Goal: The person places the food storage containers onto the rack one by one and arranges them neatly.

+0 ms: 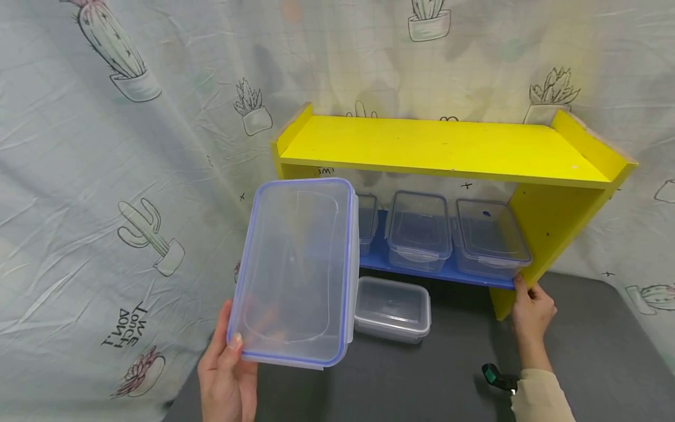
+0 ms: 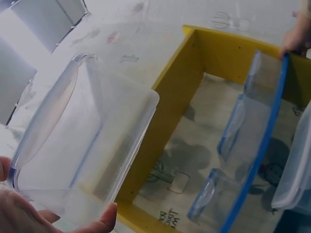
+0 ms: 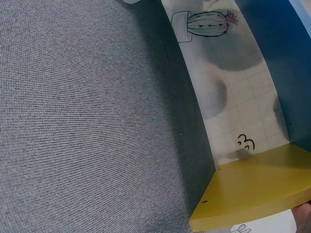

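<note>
My left hand grips a large clear food container by its lower left corner, thumb on the blue-rimmed lid. The container is tilted up in front of the shelf unit's left part; the left wrist view shows its see-through side and my fingers at its edge. My right hand grips the right side panel of the yellow shelf unit, by the end of its blue shelf. Three smaller containers appear on that shelf: a partly hidden left one, a middle one and a right one.
Under the blue shelf, another lidded container lies on the dark grey tabletop. A black and green strap piece is beside my right sleeve. A cactus-print curtain hangs behind and at the left.
</note>
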A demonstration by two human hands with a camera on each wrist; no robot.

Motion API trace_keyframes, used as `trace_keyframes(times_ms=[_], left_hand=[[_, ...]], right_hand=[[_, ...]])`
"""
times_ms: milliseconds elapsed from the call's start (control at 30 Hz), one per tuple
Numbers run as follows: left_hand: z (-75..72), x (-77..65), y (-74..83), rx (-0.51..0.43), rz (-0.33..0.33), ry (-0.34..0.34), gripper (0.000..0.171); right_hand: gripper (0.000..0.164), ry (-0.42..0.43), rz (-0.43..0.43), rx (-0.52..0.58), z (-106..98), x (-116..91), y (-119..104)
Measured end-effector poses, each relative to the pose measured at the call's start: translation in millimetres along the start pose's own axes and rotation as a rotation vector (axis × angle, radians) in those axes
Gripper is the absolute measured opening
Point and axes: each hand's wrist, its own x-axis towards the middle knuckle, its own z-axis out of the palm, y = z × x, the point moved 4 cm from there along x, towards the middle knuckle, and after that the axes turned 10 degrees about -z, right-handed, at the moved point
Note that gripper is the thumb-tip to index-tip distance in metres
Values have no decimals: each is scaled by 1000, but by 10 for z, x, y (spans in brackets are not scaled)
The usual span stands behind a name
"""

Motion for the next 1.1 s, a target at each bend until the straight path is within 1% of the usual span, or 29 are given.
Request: trace_keyframes(times_ms=[67, 133, 233, 300, 433, 567, 700, 733, 800, 900, 1000, 1100], left_hand=[[27, 13, 16, 14, 34, -37, 52], [57, 23, 34, 25, 53, -58, 52], [108, 43, 65, 66, 65, -57, 51], [140, 71, 86, 56, 73, -76, 51], [193, 130, 121, 86, 78, -62, 51], [241, 189, 140, 82, 83, -45, 50], [302, 259, 157, 48, 111, -68, 50], [311, 274, 160, 48, 109, -57, 49], [327, 307, 160, 27, 116, -60, 50], [345, 360, 157, 21, 114, -35, 49], [361, 420, 152, 11, 116, -26, 49], [387, 471, 142, -6, 115, -34, 48]], right_hand=[[41, 3, 5, 4, -2, 1, 6], [40, 3, 7, 8, -1, 3, 8], [41, 7, 7, 12, -3, 4, 9], [42, 10, 6, 13, -7, 5, 9], [42, 17, 14, 20, -19, 6, 15], [42, 10, 31, 22, -18, 8, 20], [43, 4, 37, 24, -18, 8, 19], [41, 6, 35, 23, -21, 6, 19], [37, 9, 28, 21, -24, 4, 21], [28, 22, 21, 19, -31, 4, 29], [25, 28, 11, 18, -28, 3, 33], [25, 34, 7, 19, -28, 0, 30]])
